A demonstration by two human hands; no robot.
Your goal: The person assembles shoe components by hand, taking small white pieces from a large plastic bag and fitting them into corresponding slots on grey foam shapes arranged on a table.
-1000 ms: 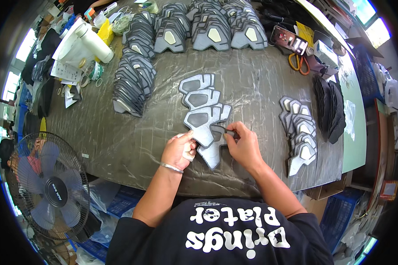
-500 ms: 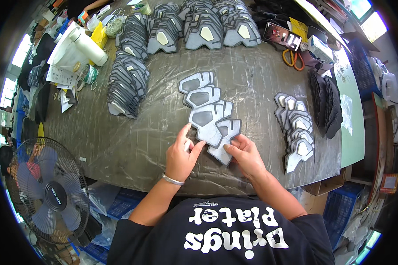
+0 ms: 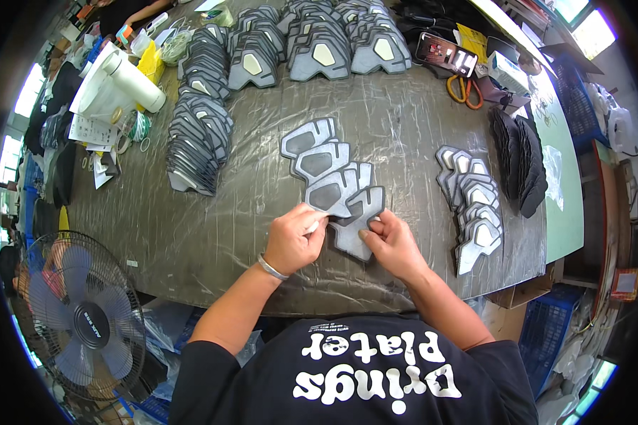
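Observation:
A short overlapping row of flat grey panels with dark edges and dark angular centres lies mid-table. My left hand is closed, thumb and finger pinching the near edge of one grey panel. A small white bit shows at its fingers; I cannot make out what it is. My right hand grips the nearest grey panel at its right side, thumb on top and fingers beneath. Farther up the row, two more panels lie untouched. Part of the pinched panel's near end is hidden by my left hand.
Stacks of similar panels with pale centres line the far side; more fan out at left and right. Orange-handled scissors, a phone, black pieces and a white bottle surround them. A fan stands lower left.
My left hand has closed from a spread grip to a pinch at the panel's near edge, which now looks lifted. My right hand keeps its hold on the nearest panel.

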